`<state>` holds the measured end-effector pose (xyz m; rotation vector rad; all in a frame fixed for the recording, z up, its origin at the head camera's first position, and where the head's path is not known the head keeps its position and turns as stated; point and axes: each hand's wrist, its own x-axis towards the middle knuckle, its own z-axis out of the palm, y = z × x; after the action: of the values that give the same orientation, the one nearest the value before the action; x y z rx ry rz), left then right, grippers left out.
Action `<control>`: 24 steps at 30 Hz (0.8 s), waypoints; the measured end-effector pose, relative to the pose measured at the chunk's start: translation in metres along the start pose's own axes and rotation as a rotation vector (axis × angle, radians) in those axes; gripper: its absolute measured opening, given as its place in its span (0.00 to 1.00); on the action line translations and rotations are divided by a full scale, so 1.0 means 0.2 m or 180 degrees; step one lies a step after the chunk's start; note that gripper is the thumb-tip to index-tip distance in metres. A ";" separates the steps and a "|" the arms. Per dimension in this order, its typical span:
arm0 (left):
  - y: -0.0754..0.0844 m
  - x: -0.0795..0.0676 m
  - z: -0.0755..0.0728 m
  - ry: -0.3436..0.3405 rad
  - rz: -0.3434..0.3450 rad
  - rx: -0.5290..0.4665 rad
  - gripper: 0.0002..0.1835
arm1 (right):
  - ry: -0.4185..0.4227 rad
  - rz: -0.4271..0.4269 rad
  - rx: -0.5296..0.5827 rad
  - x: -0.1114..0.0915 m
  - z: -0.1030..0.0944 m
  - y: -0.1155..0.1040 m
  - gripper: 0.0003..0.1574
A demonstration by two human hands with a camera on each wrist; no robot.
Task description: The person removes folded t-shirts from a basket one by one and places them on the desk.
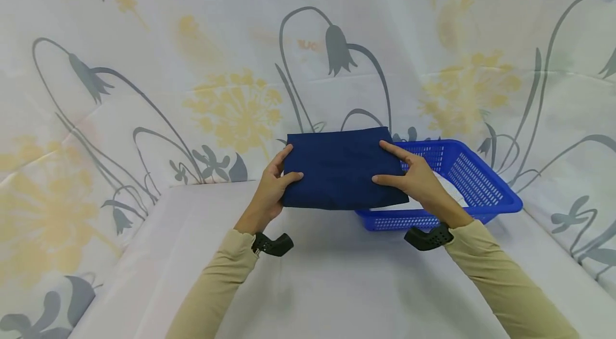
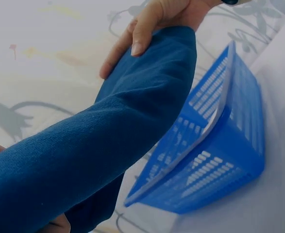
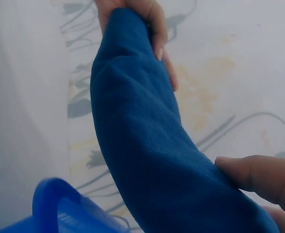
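Observation:
A folded dark blue cloth (image 1: pixel 344 170) is held up in the air between both hands. My left hand (image 1: pixel 271 186) grips its left edge, thumb on the near face and other fingers behind or along the edge. At the right edge my right hand (image 1: pixel 418 181) pinches it the same way, with the thumb and index finger showing. Seen from the left wrist, the cloth (image 2: pixel 127 116) bends and has soft creases; the right wrist view shows the cloth (image 3: pixel 142 116) with its lower end near a thumb. What lies behind the cloth is hidden.
A blue plastic basket (image 1: pixel 486 189) with slotted walls stands at the right, partly behind the cloth and right hand. Something white (image 1: pixel 452 189) lies in it. The white table (image 1: pixel 337 285) stretches below, and a flower-printed sheet (image 1: pixel 240 34) hangs behind.

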<state>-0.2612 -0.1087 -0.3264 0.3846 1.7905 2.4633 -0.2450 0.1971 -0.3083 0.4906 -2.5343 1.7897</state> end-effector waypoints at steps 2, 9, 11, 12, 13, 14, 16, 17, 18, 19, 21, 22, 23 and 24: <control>0.01 -0.01 -0.03 0.0056 0.0006 0.0018 0.41 | -0.0004 -0.0017 0.0039 0.02 0.03 0.00 0.53; 0.03 -0.04 -0.14 0.0126 0.0057 0.0070 0.40 | -0.0069 -0.0023 0.0258 0.07 0.15 -0.02 0.53; 0.04 -0.05 -0.17 0.0123 0.0069 0.0094 0.40 | -0.0066 -0.0024 0.0253 0.08 0.18 -0.02 0.53; 0.04 -0.05 -0.18 0.0124 0.0070 0.0096 0.41 | -0.0065 -0.0020 0.0251 0.09 0.19 -0.01 0.53; 0.05 -0.06 -0.20 0.0126 0.0067 0.0099 0.41 | -0.0059 -0.0019 0.0238 0.10 0.21 -0.01 0.53; 0.05 -0.06 -0.21 0.0126 0.0067 0.0093 0.41 | -0.0052 -0.0020 0.0210 0.11 0.23 -0.01 0.53; 0.06 -0.07 -0.24 0.0123 0.0060 0.0097 0.41 | -0.0048 -0.0031 0.0186 0.12 0.26 -0.01 0.53; 0.06 -0.08 -0.26 0.0128 0.0056 0.0092 0.41 | -0.0044 -0.0038 0.0164 0.13 0.27 -0.01 0.53; 0.06 -0.08 -0.28 0.0133 0.0048 0.0100 0.41 | -0.0038 -0.0036 0.0149 0.13 0.29 -0.01 0.53; 0.06 -0.08 -0.29 0.0132 0.0043 0.0098 0.41 | -0.0037 -0.0036 0.0145 0.14 0.30 0.00 0.53; 0.07 -0.09 -0.32 0.0126 0.0025 0.0109 0.41 | -0.0027 -0.0050 0.0141 0.15 0.33 0.00 0.53; 0.07 -0.09 -0.34 0.0116 0.0019 0.0109 0.41 | -0.0016 -0.0050 0.0137 0.15 0.35 0.00 0.53; 0.07 -0.09 -0.36 0.0119 0.0008 0.0108 0.41 | -0.0012 -0.0049 0.0134 0.16 0.36 0.01 0.53; 0.07 -0.09 -0.37 0.0112 0.0004 0.0119 0.41 | -0.0009 -0.0051 0.0132 0.16 0.38 0.01 0.54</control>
<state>-0.2605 -0.1854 -0.3380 0.3469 1.8526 2.4556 -0.2626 0.1196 -0.3309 0.5130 -2.4924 1.8408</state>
